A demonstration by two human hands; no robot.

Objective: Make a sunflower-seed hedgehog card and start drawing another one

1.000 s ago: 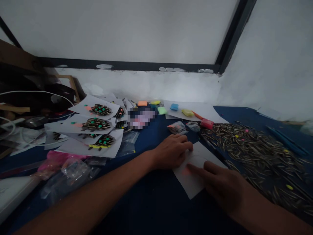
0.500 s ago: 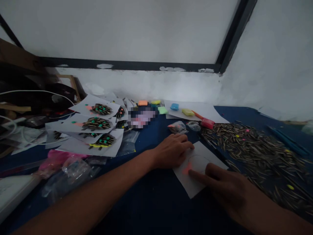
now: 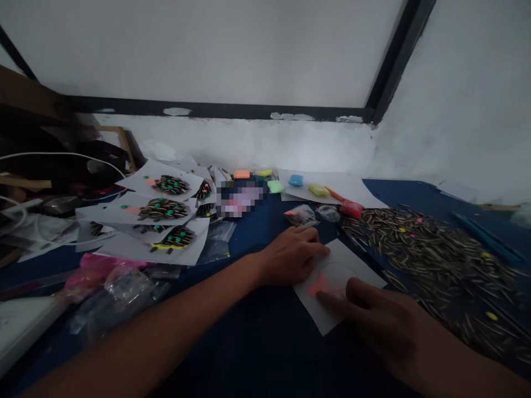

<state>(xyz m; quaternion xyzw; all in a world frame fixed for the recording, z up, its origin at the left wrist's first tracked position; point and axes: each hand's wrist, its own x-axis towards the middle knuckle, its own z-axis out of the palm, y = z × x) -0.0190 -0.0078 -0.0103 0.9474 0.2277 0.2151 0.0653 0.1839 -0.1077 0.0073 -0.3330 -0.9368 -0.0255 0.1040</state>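
A small sheet of white paper lies on the dark blue tabletop, marked with a thin pencil curve. On it is a flattened patch of salmon-orange modelling clay. My left hand rests on the sheet's left edge, index finger stretched along it, the other fingers partly hidden. My right hand comes in from the right; its index finger reaches out with the tip at the clay's lower edge, while its other fingers curl beneath, largely in shadow.
Striped sunflower seeds spread widely at right. Packets of coloured clay, including a red one, lie behind the hands. Papers with seed-and-clay hedgehog shapes pile at left, above crumpled plastic bags. A wall closes off the back.
My right index fingertip has shifted slightly left and down along the clay, whose orange patch shows a little more. My left hand stays in place on the paper.
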